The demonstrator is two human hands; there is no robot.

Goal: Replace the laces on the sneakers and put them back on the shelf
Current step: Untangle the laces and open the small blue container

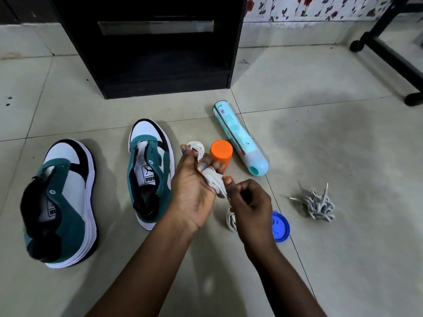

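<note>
Left hand (194,191) raised over the floor, fingers curled round a bundled white shoelace (214,183), loops of it poking out above the fingertips. Right hand (249,202) just beside, thumb and forefinger pinching the lower end of the same lace, a further coil hanging beneath toward the tiles.

Behind the hands, an orange cap (221,150) on a container mostly hidden by the fingers. Just right of it, lying on its side, a pale teal spray can (240,140) with small print along the body, too blurred to read for certain. Near the right wrist, a blue round lid (280,226) flat on the floor. Further right, well apart, a tangled heap of grey laces (317,205).

Left of the hands, two teal, white and black sneakers, both unlaced: the nearer sneaker (150,170) with "PUMA" and the cat logo on the insole, the far-left sneaker (61,202) showing part of the same mark.

Beyond, a black shelf unit (146,49) standing on the tiled floor (343,145); floral wallpaper (309,6) at upper right.
</note>
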